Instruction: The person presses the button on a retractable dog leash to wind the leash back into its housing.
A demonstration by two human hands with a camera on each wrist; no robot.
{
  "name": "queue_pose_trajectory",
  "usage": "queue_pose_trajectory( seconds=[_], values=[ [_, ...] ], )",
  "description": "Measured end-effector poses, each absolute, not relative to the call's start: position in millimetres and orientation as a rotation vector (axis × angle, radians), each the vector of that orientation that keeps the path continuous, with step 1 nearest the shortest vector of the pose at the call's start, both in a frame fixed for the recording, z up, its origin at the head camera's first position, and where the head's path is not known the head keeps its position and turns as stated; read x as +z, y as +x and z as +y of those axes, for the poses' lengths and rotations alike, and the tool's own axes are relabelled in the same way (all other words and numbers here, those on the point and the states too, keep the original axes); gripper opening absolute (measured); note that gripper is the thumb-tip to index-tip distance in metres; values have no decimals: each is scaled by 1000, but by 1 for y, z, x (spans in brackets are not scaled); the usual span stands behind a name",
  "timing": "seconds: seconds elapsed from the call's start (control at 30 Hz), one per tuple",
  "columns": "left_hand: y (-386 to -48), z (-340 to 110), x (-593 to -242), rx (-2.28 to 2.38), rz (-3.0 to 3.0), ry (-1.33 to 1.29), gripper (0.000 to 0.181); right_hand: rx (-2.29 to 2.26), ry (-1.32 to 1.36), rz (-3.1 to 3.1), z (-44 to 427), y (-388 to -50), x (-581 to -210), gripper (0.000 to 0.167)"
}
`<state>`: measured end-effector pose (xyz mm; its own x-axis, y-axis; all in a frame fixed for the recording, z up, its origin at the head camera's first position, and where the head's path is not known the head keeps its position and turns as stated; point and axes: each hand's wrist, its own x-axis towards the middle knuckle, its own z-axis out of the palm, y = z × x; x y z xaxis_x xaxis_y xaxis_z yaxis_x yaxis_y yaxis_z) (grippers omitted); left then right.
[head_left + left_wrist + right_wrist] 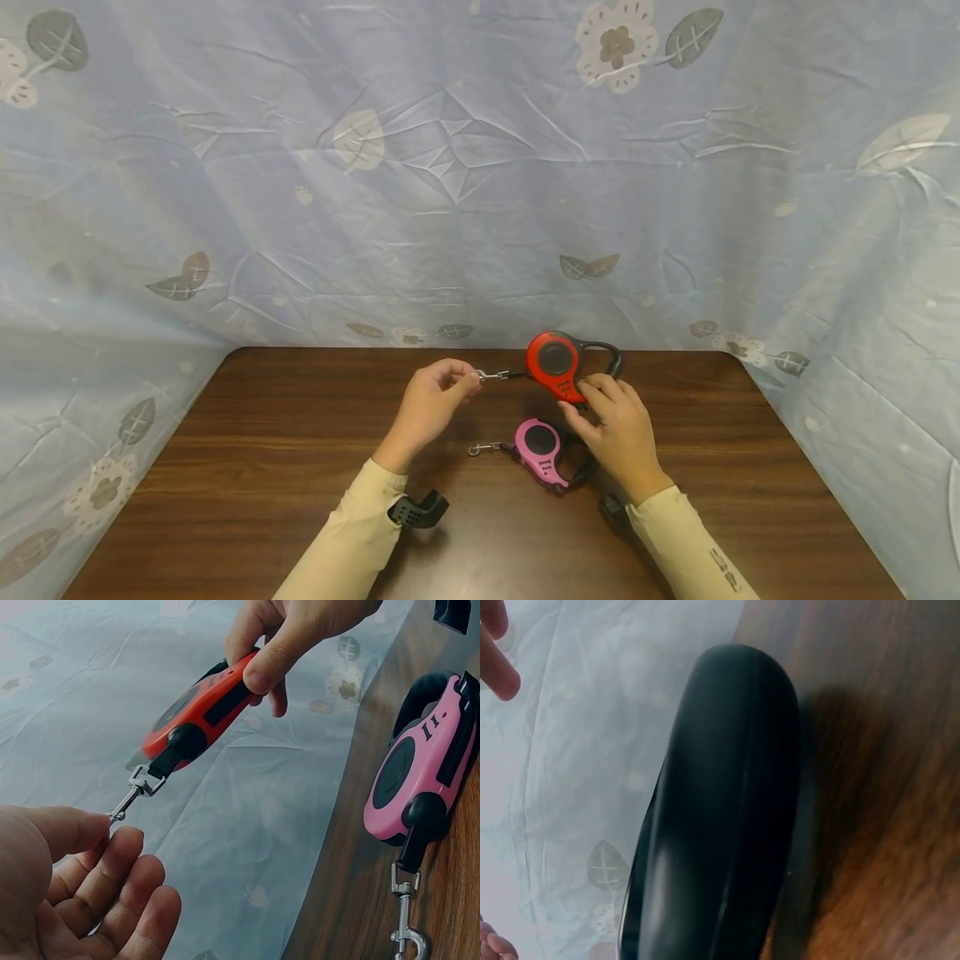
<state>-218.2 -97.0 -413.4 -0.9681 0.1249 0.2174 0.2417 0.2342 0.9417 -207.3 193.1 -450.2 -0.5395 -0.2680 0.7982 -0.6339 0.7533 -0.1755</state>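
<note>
A red retractable dog leash [546, 357] with a black handle is held above the table between both hands. My right hand [617, 423] grips its lower edge, thumb on one side and fingers on the other. With thumb and forefinger my left hand [431, 404] pinches the silver snap hook [129, 801] at the end of its black strap; the other fingers are loosely bent. A pink retractable leash [537, 450] lies on the table below it, its own snap hook [405, 922] pointing left. In the right wrist view a black handle [720, 802] fills the middle.
The brown wooden table [247, 467] runs back to a pale blue floral cloth [450, 208] hanging behind and at the sides. Each wrist carries a black strap-like device [418, 509] by the sleeve.
</note>
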Motion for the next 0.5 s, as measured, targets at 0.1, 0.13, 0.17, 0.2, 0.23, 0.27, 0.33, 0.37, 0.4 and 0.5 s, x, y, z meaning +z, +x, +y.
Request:
queue_pose_trajectory(
  seconds=[0.1, 0.13, 0.17, 0.2, 0.23, 0.27, 0.33, 0.37, 0.4, 0.5],
  values=[
    [-218, -96, -413, -1853, -2385, -355, 11, 581, 677, -2132, 192, -207, -450, 38],
    [-217, -96, -413, -1852, -2384, -355, 11, 581, 676, -2131, 192, -206, -450, 38],
    [-217, -96, -413, -1852, -2383, -358, 11, 582, 674, -2130, 192, -206, -450, 39],
    [-217, -96, -413, -1850, -2383, -360, 11, 582, 673, -2129, 192, -206, -449, 39],
    [-217, -96, -413, -1855, -2382, -362, 11, 581, 671, -2130, 192, -206, -450, 39],
    [-217, -96, -413, -1859, -2382, -365, 11, 582, 670, -2130, 192, -206, -450, 39],
    [-217, -96, -413, -1867, -2384, -366, 11, 582, 665, -2136, 192, -206, -450, 38],
    [-217, -96, -414, -1872, -2384, -367, 11, 582, 665, -2140, 192, -206, -450, 38],
    [-217, -95, -414, -1878, -2383, -366, 11, 582, 664, -2144, 192, -206, -450, 37],
    [-218, -95, -415, -1885, -2382, -362, 10, 581, 655, -2168, 192, -206, -451, 36]
  ],
)
